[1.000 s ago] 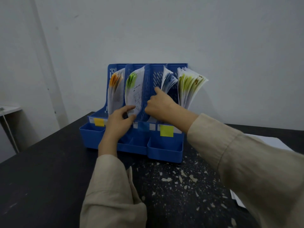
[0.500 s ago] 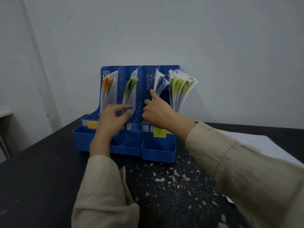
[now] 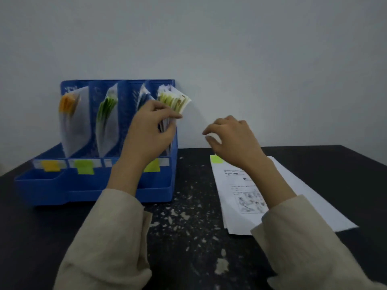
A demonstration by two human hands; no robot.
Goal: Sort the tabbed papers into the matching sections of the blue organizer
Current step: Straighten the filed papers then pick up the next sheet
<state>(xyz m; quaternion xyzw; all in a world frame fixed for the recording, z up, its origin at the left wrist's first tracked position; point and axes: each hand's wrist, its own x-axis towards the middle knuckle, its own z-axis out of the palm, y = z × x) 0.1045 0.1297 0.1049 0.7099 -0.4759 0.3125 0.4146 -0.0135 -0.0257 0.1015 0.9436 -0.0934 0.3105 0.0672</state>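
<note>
1. blue organizer (image 3: 52, 191) stands on the dark table (image 3: 188, 237) against the wall; four upright sections, each with a coloured sticky label on the front lip, so a paper's tab colour tells you its slot.
2. filed so far: orange-tabbed sheets (image 3: 70, 114) in the far-left section, green-tabbed sheets (image 3: 106, 116) in the second, a bluish batch in the third (mostly hidden by the hand), yellow-green batch (image 3: 174, 100) in the far-right one.
3. left hand (image 3: 149, 130) is up at the right-hand section, fingers curled and touching the edges of those sheets. looks like it's parting or steadying them to keep a gap open; can't tell if it actually pinches a sheet.
4. right hand (image 3: 232, 137) hovers above the loose paper stack (image 3: 247, 197) to the organizer's right, fingers loosely curled, holding nothing.
5. top sheet carries a yellow-green tab (image 3: 216, 159) at its far corner. my read: that one is next and belongs in the far-right section.
6. risk: sheets in the right section fan out and lean, could catch an incoming page.
</note>
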